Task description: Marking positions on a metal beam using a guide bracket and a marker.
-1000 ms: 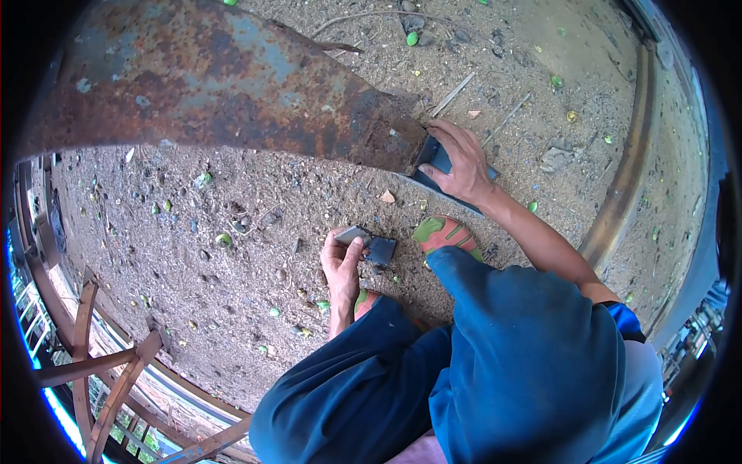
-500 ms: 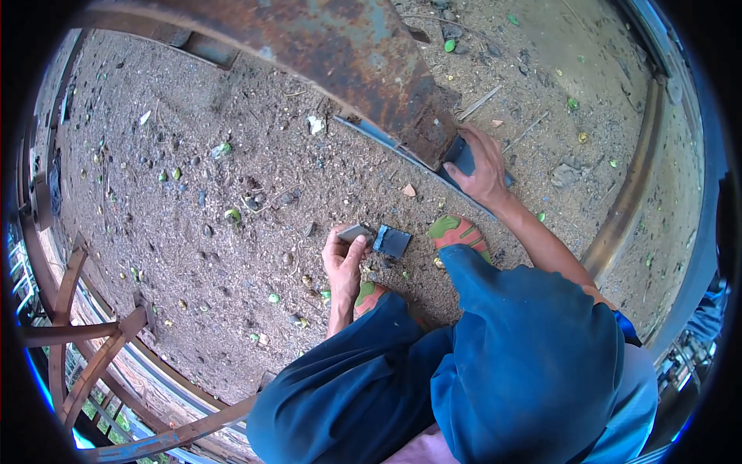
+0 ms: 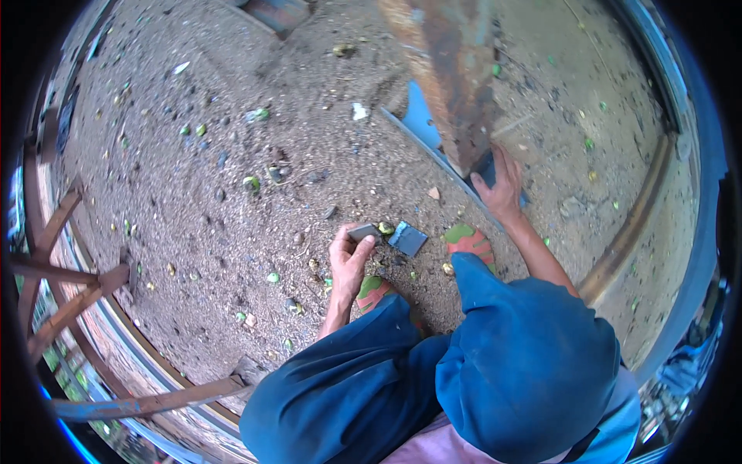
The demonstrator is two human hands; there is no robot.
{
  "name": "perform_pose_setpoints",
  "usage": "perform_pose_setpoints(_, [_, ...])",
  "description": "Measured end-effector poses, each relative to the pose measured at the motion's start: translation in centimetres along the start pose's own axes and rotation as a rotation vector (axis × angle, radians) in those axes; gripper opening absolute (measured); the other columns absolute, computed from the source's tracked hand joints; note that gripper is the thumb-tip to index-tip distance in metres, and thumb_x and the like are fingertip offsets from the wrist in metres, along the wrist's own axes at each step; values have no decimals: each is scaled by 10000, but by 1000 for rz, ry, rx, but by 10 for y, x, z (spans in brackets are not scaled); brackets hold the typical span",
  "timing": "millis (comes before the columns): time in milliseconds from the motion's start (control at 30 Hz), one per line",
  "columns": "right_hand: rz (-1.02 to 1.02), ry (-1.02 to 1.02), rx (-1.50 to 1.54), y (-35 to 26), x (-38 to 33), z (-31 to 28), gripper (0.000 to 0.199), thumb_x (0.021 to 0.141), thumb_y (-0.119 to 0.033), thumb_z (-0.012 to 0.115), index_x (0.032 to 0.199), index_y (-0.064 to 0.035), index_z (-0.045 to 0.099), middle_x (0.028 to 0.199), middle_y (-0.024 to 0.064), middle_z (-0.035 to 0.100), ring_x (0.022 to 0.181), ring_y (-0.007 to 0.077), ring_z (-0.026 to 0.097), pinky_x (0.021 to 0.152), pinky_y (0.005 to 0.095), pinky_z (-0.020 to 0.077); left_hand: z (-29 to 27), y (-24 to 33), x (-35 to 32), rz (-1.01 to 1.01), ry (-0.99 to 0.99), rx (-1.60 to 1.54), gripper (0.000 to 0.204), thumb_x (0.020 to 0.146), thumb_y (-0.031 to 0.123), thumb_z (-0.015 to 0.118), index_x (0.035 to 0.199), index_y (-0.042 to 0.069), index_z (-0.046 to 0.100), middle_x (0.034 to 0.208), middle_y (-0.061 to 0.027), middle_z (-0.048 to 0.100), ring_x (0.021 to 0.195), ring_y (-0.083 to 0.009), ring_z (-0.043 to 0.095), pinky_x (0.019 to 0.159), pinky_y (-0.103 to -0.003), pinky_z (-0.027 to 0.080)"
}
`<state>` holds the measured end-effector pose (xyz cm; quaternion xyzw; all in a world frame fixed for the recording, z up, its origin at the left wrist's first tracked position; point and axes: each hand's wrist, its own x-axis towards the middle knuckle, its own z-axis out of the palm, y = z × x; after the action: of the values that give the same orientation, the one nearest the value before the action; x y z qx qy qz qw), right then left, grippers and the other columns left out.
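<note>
Item, left hand (image 3: 348, 257): low over the ground in my head view, fingers pinched around a small flat grey rectangular plate (image 3: 362, 232), thumb on the near face. I log this plate just above the left shoe and left of the dark square below.

Item, dark blue-black square plate (image 3: 408, 239): lying on the sandy brown ground (image 3: 232, 232), apart from the hand. A small round yellow-green fruit (image 3: 386, 227) sits between the two plates.

Item, right hand (image 3: 505, 188): at the near end of a broad rusty metal beam (image 3: 452, 85), thumb spread from the other fingers, over dark blue metal. Whether these fingers grip or only rest there I cannot tell.

Item, long blue metal piece (image 3: 420, 116) with a straight edge: partly covered by the beam, its lower end running beside the right hand.

Item, pair of green-and-orange shoes (image 3: 470, 243): the right one below the right hand, the left one below the left hand; loose dark blue trousers (image 3: 529, 363) above them.

Item, rusty brown metal frame (image 3: 66, 313): at my lower left, well apart from both hands
</note>
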<state>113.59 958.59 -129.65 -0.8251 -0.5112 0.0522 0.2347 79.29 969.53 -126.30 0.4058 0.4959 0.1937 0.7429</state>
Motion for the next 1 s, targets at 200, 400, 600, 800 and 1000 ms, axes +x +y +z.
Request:
perform_pose_setpoints(200, [31,9,-32,19,-13,3,762,794,-240,780,1434,32,470,1421,269,521,1302,458,495,1094,528,373,4,-16,1,80,-24,62,201,944,88,705,1132,27,666,961,-6,677,870,-74,610,751,-264,526])
perform_pose_setpoints(400, [23,-10,-35,29,-20,12,781,838,-293,753,1475,33,441,1466,258,499,1349,452,469,1135,538,331,1,-22,-6,90,-28,29,242,954,122,712,1163,24,637,969,-10,667,859,-72,614,740,-265,532])
perform_pose_setpoints(600, [-5,11,13,27,-19,10,750,843,-309,756,1455,31,486,1449,265,523,1337,451,485,1124,528,355,4,-23,-6,90,-36,40,229,958,115,701,1153,22,625,952,-14,659,840,-79,617,738,-270,533])
perform_pose_setpoints(800, [63,-11,31,26,-16,-1,737,814,-259,794,1433,28,516,1450,260,529,1328,447,496,1107,512,387,15,-23,-2,50,-59,-46,224,946,88,711,1147,28,633,954,-5,653,852,-81,604,748,-264,519])
perform_pose_setpoints(1000, [8,-10,8,6,3,-14,713,757,-239,847,1358,31,573,1325,227,590,1226,420,553,1057,492,432,12,-17,-5,12,6,-64,243,953,42,674,1192,33,628,956,0,662,802,-68,594,682,-236,490])
